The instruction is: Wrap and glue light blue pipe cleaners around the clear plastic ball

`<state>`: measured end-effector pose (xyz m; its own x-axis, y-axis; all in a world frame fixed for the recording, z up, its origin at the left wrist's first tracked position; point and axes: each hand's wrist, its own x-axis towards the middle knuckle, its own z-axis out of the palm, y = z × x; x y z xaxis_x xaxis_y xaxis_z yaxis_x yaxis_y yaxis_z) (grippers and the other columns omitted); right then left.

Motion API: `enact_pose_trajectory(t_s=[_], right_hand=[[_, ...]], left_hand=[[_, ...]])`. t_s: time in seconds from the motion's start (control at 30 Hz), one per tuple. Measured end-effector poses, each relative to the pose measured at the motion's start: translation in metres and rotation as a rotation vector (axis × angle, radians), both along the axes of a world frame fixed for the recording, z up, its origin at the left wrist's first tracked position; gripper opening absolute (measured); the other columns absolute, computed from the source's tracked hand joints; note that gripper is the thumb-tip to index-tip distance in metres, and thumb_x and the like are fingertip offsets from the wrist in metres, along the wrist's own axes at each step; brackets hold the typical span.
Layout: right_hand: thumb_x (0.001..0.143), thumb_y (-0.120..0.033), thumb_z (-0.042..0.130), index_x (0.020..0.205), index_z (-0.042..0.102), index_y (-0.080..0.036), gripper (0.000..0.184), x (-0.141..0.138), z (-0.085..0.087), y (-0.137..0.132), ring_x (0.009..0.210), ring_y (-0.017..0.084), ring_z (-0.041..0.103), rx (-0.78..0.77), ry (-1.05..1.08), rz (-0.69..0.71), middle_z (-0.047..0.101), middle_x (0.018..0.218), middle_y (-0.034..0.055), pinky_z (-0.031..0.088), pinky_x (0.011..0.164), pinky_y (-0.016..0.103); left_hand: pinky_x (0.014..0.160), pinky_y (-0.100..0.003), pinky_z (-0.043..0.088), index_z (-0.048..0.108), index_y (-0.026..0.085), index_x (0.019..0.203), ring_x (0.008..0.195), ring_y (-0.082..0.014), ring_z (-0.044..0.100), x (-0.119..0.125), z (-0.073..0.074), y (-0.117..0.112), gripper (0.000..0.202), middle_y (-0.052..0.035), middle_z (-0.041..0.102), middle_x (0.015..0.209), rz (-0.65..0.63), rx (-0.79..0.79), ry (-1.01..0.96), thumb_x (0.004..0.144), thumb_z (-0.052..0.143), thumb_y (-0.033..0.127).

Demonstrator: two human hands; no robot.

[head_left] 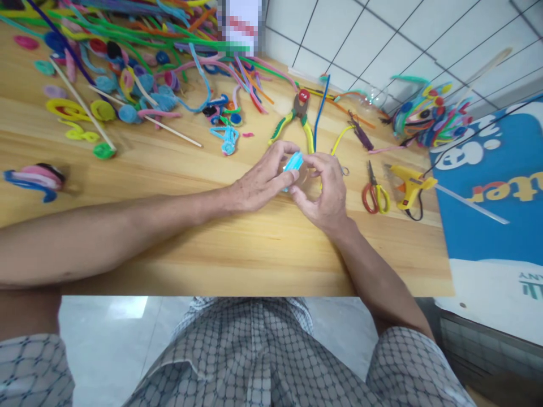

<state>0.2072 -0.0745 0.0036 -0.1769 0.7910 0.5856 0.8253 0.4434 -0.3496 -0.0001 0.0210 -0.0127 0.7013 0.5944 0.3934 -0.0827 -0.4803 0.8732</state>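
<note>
A small light-blue piece of coiled pipe cleaner [293, 162] is held up just above the wooden table. My left hand [268, 174] pinches it between thumb and fingers. From the other side, my right hand [324, 189] curls its thumb and fingers around the piece's edge; its exact contact is partly hidden. Behind both hands lie pliers [313, 134] with yellow-green handles, jaws pointing away. A blue pipe cleaner [322, 110] lies next to the pliers, and a yellow pipe cleaner [340, 138] is partly covered by my right hand.
Scissors [373, 195] and a yellow glue gun [408, 183] lie to the right, a cord running off from the gun. Heaps of pipe cleaners [139, 34] and coiled shapes fill the back left, with wooden sticks [178, 133] among them. A colourful bundle [428, 121] sits near the tiled wall.
</note>
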Motion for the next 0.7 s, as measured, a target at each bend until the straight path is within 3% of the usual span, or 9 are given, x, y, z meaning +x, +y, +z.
enact_pose_trajectory(t_s=[0.5,0.7], right_hand=[[0.096,-0.03,0.074,0.146,0.059,-0.029,0.052,-0.0013,0.0012,0.0004,0.131,0.037,0.071,0.072,-0.037,0.004,0.073,0.14,0.0135,0.065,0.108,0.064],[0.097,-0.029,0.074,0.143,0.06,-0.03,0.048,-0.0026,0.0031,0.0002,0.13,0.036,0.071,0.087,-0.014,0.032,0.074,0.138,0.0136,0.064,0.108,0.062]], left_hand=[[0.122,-0.053,0.057,0.047,0.021,0.151,0.138,-0.0298,0.064,0.0015,-0.0029,-0.0013,0.058,-0.0181,0.061,0.154,0.009,-0.015,-0.014,0.112,0.054,0.063],[0.127,-0.052,0.054,0.049,0.02,0.152,0.145,-0.0312,0.062,-0.0013,0.0,-0.001,0.054,-0.0182,0.062,0.156,0.033,0.073,0.01,0.113,0.055,0.057]])
